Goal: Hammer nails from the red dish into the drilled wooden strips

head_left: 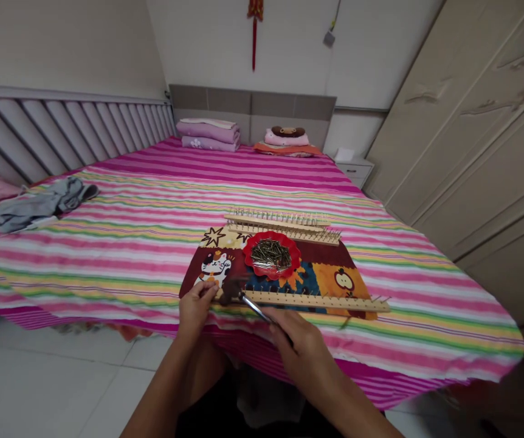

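Note:
My right hand [301, 340] is wrapped around the handle of a hammer [256, 307]. The hammer's dark head is blurred, close to the fingers of my left hand [197, 304]. Those left fingers are pinched together at the left end of a long wooden strip [307, 299]; what is between them is too small to make out. Small holes run along the strip's side, and several nails stand up from its top. Just beyond it, a red scalloped dish [295, 258] holds a heap of loose nails [270, 254].
Behind the dish lie more wooden strips [284, 231] with nails pointing up. A patterned mat [344, 267] is under everything, on a striped bed [129, 243]. Grey clothing [47, 204] lies at left, folded bedding [210, 132] at the headboard, a wardrobe [485, 121] at right.

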The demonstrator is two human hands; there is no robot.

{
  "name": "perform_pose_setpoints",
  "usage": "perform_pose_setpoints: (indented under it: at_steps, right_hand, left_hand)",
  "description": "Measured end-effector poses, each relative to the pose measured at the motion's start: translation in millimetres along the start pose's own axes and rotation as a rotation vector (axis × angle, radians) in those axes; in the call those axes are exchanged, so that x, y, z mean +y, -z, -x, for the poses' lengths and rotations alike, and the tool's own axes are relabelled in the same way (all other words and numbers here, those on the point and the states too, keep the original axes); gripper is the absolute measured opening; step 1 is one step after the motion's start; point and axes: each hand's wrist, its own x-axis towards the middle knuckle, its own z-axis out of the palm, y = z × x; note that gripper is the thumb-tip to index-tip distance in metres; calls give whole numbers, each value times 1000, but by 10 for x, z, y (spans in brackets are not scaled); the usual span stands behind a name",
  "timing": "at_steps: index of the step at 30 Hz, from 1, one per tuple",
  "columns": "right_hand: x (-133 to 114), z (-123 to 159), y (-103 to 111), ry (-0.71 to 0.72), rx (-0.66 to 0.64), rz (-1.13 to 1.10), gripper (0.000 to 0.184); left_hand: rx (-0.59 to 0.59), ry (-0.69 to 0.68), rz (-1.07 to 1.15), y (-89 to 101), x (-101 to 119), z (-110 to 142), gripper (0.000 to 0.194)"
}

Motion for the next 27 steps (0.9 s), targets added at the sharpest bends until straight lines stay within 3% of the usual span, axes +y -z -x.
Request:
perform_pose_setpoints:
  at_steps: [6, 16, 22, 27]
  right_hand:
    - [-36, -510, -169, -28, -42, 178, 37]
    - [-153, -580, -312, -15, -140, 362, 38]
    - [-110, -405, -174, 12, -73, 268, 38]
    - [2, 77, 16, 28, 15, -23, 35]
  left_hand:
    - [2, -43, -42, 5, -54, 49, 27]
    - [28, -147, -103, -9, -158, 42, 22]
    - [27, -143, -91, -4, -118, 44, 23]
    - [-5, -98, 13, -20, -171, 34, 34]
